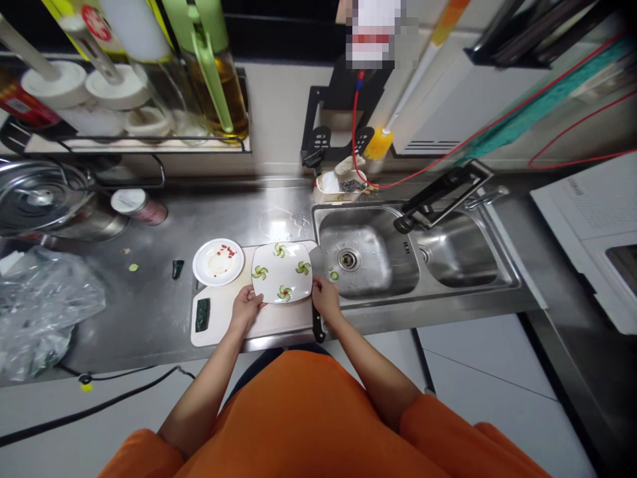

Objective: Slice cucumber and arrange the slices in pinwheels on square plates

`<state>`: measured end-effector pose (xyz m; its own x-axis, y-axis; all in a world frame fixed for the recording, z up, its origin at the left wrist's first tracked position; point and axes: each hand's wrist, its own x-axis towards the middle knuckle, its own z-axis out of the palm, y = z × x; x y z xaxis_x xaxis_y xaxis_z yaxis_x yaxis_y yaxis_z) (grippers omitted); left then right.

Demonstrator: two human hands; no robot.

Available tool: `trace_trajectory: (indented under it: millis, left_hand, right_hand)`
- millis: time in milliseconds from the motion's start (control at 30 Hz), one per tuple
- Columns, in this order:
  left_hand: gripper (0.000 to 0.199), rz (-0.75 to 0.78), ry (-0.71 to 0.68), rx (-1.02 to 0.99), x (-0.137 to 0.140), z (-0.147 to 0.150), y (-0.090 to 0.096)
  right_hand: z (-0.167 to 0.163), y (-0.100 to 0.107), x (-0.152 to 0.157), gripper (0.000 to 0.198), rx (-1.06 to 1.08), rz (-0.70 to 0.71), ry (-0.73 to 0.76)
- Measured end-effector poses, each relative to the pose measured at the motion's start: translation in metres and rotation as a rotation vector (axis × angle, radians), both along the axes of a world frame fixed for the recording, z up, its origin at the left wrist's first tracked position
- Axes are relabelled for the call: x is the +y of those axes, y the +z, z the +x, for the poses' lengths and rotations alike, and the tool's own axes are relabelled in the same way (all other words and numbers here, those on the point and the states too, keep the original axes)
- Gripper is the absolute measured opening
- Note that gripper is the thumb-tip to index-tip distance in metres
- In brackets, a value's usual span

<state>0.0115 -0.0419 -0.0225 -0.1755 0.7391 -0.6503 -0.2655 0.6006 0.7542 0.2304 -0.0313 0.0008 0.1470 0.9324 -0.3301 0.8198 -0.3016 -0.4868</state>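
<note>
A white square plate (281, 272) is gripped at its two near corners, over the white cutting board (229, 318). Four-sided and rounded, it bears several fans of green slices with red centres, one near each edge. My left hand (246, 309) pinches its left near corner, and my right hand (326, 299) closes on the right one. Beside my right hand lies a knife (318, 325), its blade partly hidden by hand and plate. A round white plate (219, 262) with small red pieces rests at the board's upper left. A dark green cucumber piece (202, 315) lies on the board's left end.
A double steel sink (368, 279) with a black faucet (438, 199) is to the right. Left on the counter are a cucumber end (177, 269), a plastic bag (44, 305), a can (139, 206) and a lidded pot (54, 199). A bottle rack (149, 145) hangs above.
</note>
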Motion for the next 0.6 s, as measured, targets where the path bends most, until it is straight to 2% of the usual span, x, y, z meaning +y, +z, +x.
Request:
trace_trajectory:
  millis: [200,467,600]
  left_hand:
    - [0.036,0.006,-0.020,0.046,-0.002,0.000,0.004]
    - [0.037,0.055,0.005,0.012,0.006,-0.005,0.029]
    - [0.039,0.048,0.021,0.021,0.007,-0.007,0.041]
  right_hand:
    - [0.000,0.001,0.000,0.039,0.149,0.041,-0.099]
    - [0.000,0.010,0.010,0.039,0.303,0.112,-0.179]
    - [-0.004,0.013,0.013,0.039,0.537,0.134,-0.277]
